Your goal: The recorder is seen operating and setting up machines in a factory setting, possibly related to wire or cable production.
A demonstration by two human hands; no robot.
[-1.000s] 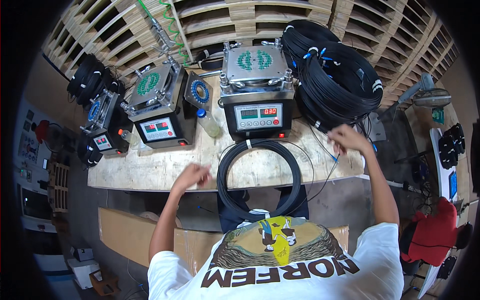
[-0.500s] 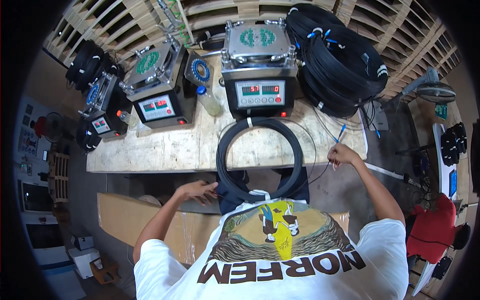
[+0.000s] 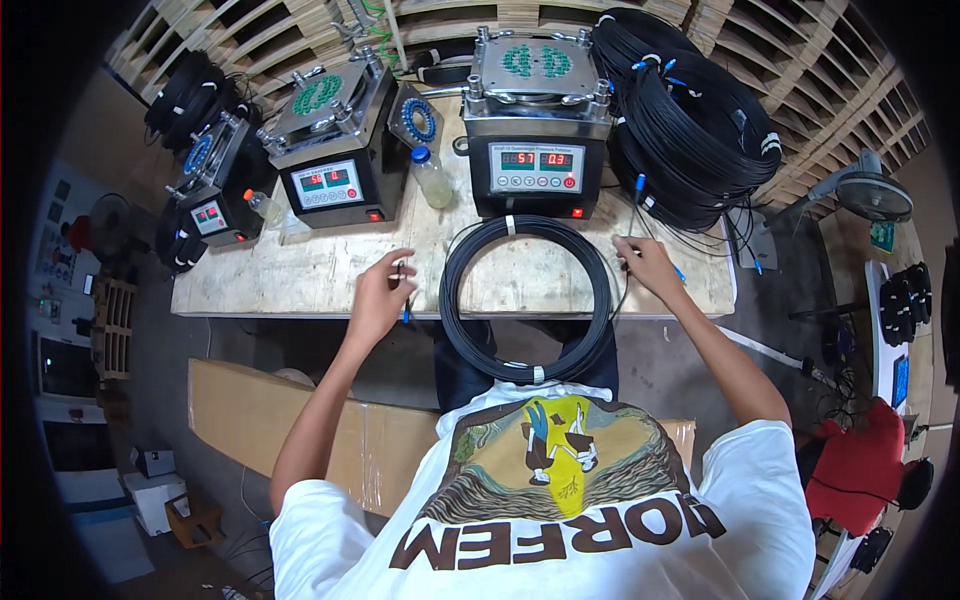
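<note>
Loosely holding a blue-tipped cable end [image 3: 407,312] in curled fingers of the left hand [image 3: 380,295], having the black coil [image 3: 452,290] across the edge of the tabletop [image 3: 300,280], seemingly for easy reach, and pinching a second blue-tipped end [image 3: 640,184] with narrow fingers of the right hand [image 3: 648,264].

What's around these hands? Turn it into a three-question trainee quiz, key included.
1. Multiple choice: what colour is the cable tip at the left hand?
a) red
b) blue
c) white

2. True or false: the black cable coil extends past the front edge of the wooden table.

3. Count: how many machines with lit red digits are in view?

Key:
1: b
2: true
3: three
</note>
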